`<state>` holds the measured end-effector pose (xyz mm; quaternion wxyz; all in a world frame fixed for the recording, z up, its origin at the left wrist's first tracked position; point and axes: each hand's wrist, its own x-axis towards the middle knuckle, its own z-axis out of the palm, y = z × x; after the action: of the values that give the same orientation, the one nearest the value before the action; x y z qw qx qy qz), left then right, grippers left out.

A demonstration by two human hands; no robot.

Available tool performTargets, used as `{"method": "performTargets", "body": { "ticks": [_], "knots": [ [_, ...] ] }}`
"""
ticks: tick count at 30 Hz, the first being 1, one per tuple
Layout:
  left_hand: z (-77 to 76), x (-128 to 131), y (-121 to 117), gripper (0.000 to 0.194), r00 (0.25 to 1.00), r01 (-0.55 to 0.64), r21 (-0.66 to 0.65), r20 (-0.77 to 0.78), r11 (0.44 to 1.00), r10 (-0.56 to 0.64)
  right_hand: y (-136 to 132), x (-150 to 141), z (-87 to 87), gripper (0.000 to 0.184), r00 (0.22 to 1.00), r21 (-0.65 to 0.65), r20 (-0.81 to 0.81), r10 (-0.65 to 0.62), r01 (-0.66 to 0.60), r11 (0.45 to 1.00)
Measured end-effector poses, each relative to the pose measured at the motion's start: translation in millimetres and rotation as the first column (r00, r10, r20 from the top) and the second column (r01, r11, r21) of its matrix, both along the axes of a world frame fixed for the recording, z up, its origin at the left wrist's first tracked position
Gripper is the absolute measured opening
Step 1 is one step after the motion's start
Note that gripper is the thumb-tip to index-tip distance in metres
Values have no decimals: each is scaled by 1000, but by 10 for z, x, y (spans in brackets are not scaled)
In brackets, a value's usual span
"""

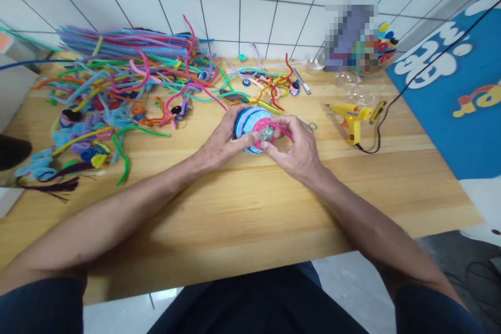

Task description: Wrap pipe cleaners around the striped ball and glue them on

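Both hands meet at the middle of the wooden table (242,203) around a round ball wound in blue pipe cleaners (250,120). My left hand (223,143) cups the ball's left side, thumb pressed near its front. My right hand (295,148) pinches a pink pipe cleaner (270,125) coiled round a small clear spot on the ball's front face. The ball rests just above the table surface.
A big heap of coloured pipe cleaners (125,73) covers the table's back left. A yellow glue gun (352,120) with a black cord lies at the right, clear plastic domes (352,86) behind it. A white tiled wall stands behind; a blue mat (450,88) lies to the right.
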<state>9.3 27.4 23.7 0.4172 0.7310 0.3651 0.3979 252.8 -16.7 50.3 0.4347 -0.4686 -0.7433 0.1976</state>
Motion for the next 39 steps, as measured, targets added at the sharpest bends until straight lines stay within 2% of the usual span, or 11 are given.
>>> {"method": "performTargets", "body": {
  "ticks": [5, 11, 18, 23, 26, 35, 39],
  "knots": [
    [-3, 1, 20, 86, 1000, -9, -20, 6, 1000, 9, 34, 60, 10, 48, 997, -8, 35, 66, -66, 998],
    [-26, -9, 23, 81, 1000, 8, -19, 13, 1000, -8, 31, 50, 1, 41, 996, 32, 72, 46, -49, 998],
    [24, 30, -10, 85, 1000, -14, -14, 1, 1000, 15, 41, 56, -75, 40, 987, 190, 160, 9, -40, 981],
    [68, 46, -8, 82, 999, -20, 5, -31, 1000, 20, 40, 70, -52, 40, 958, 353, 285, -28, -78, 932],
    [87, 46, -1, 76, 998, -25, 19, -49, 1000, 26, 24, 65, -13, 37, 942, 402, 331, -59, -84, 912],
    [104, 36, 20, 80, 997, 4, 25, -71, 1000, -2, 12, 86, 7, 35, 921, 330, 380, -86, -48, 943],
    [93, 31, 25, 78, 998, 6, 40, -70, 999, -3, 14, 83, 6, 35, 921, 385, 379, -89, -69, 920]
  ]
}}
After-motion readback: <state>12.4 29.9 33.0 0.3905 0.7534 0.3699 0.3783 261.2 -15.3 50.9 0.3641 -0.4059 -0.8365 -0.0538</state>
